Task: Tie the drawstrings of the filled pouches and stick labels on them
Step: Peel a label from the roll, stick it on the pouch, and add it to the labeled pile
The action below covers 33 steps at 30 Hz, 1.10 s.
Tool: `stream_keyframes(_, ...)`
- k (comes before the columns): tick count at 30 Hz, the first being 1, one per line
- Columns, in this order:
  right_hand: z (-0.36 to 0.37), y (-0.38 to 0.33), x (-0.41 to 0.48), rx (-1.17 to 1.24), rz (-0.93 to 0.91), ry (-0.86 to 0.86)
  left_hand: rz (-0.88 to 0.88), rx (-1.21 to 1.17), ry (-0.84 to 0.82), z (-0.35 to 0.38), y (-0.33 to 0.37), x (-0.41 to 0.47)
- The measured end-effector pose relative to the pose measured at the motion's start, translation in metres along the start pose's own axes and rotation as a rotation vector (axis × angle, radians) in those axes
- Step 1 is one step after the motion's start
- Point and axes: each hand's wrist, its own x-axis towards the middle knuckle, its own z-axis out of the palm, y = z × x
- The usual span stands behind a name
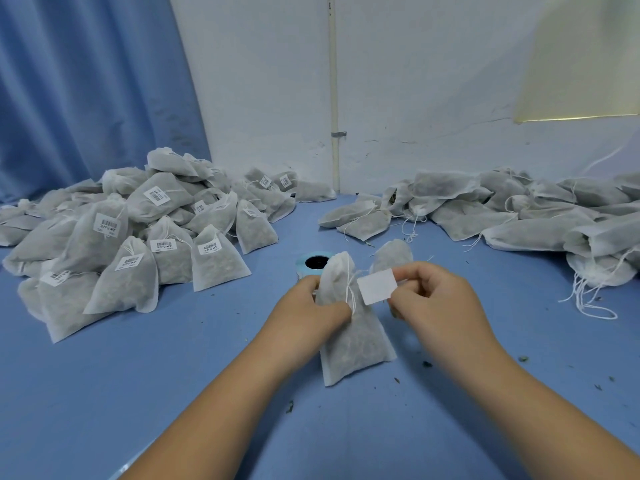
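Note:
A filled white pouch (353, 341) stands on the blue table (138, 393) in front of me, its neck drawn in and its drawstring (350, 289) hanging down the front. My left hand (304, 306) grips the pouch at the neck. My right hand (429, 299) pinches a blank-looking white label (375, 287) by its right edge, just right of the pouch's neck. Behind the pouch sits a blue label roll (313, 263) with a dark core. A second pouch (393, 254) lies behind the label.
A heap of labelled, tied pouches (131, 233) fills the left of the table. A pile of unlabelled pouches (512, 213) with loose strings spreads along the right. Small dark crumbs (427, 363) dot the tabletop. A blue curtain (86, 81) and a white wall (415, 81) stand behind.

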Motion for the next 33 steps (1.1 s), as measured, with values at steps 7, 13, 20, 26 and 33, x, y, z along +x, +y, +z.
stream_keyframes(7, 0.000, 0.006, 0.004, -0.290, -0.056, 0.142, 0.072, 0.001, 0.144, 0.006, -0.002, 0.001)
stream_keyframes(13, 0.009, 0.003, 0.002, -0.439, -0.154, 0.147, 0.139, 0.067, 0.203, 0.011, -0.001, 0.002)
stream_keyframes(20, 0.015, 0.003, -0.004, -0.451, -0.257, 0.097, 0.152, 0.113, 0.237, 0.014, -0.001, 0.002)
stream_keyframes(26, 0.019, 0.002, -0.005, -0.426, -0.352, 0.071, 0.160, 0.150, 0.246, 0.016, 0.004, 0.000)
stream_keyframes(33, 0.019, 0.005, -0.004, -0.422, -0.424, 0.001, 0.201, 0.178, 0.255, 0.017, 0.005, -0.001)
